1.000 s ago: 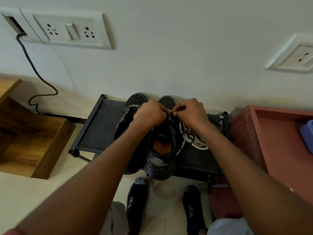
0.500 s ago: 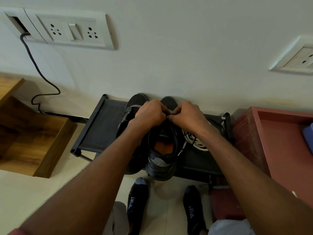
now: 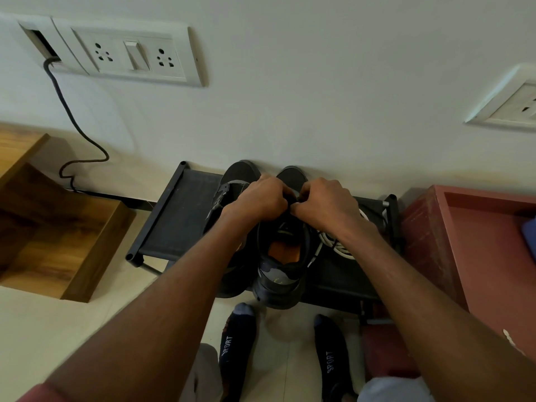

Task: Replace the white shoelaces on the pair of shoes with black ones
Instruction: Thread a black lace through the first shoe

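Both hands meet over the dark shoe (image 3: 280,256). Left hand (image 3: 259,198) and right hand (image 3: 326,205) are curled, pinching something dark; the lace itself is too small to see. White laces (image 3: 340,245) lie just right of it on the black rack (image 3: 179,216). The rack's left side is bare; a red box (image 3: 452,242) stands close on the right. Since before, the hands have moved closer together.

My one wide head camera looks steeply down past my forearms at the shoe rack (image 3: 179,216) against the wall (image 3: 319,97), fairly near; edges look bent, probably lens distortion
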`<state>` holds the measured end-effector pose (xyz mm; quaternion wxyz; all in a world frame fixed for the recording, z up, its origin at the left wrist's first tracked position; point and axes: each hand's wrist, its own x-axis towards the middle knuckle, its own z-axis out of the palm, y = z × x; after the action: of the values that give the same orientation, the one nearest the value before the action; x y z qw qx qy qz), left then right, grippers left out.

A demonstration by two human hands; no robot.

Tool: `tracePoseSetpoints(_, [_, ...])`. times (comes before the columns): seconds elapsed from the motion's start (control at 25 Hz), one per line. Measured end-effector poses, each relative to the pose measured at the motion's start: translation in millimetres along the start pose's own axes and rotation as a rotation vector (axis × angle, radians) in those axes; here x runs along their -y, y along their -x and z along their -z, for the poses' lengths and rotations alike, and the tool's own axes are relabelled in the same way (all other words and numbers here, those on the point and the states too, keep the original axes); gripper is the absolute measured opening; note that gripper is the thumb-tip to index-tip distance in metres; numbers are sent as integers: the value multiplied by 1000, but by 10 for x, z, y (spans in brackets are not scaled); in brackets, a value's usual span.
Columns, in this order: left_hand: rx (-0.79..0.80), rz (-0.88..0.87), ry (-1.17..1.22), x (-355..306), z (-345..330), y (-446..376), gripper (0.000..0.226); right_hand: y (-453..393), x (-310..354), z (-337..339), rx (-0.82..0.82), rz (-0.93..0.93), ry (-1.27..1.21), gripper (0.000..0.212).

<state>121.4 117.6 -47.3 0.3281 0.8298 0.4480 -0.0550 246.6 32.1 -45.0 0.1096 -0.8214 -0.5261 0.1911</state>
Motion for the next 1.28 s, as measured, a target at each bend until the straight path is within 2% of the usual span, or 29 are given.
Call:
tracePoseSetpoints(0.12, [-11,23,-8,-5,-75,-40,67,-32,-57,42,23,-59,-133,18])
tracePoseSetpoints(0.2, [-43,25,-4,-8,-88,-31,57,-61,-118,65,55,-104,-263,13])
tracePoseSetpoints(0.32, [-84,15,28,39,-105,-44,58,-80,-187,94,131,-165,-478,10])
tracePoseSetpoints(0.44, [-148,51,116,26,-140,-27,43,-94,-237,119,176,-185,-552,14])
tracePoseSetpoints(0.64, [-390,-17,-135,-144,-301,26,23,-131,-285,119,204,-216,-602,17])
tracePoseSetpoints(0.8, [-496,-24,-187,-132,-399,-6,17,-149,-297,131,247,-251,-668,15])
tracePoseSetpoints(1.0, [-451,-74,-152,-106,-378,3,15,-132,-304,156,286,-275,-691,13])
tracePoseSetpoints(1.28, [-269,-164,-227,-2,-177,-114,18,-81,-235,214,248,-157,-560,14])
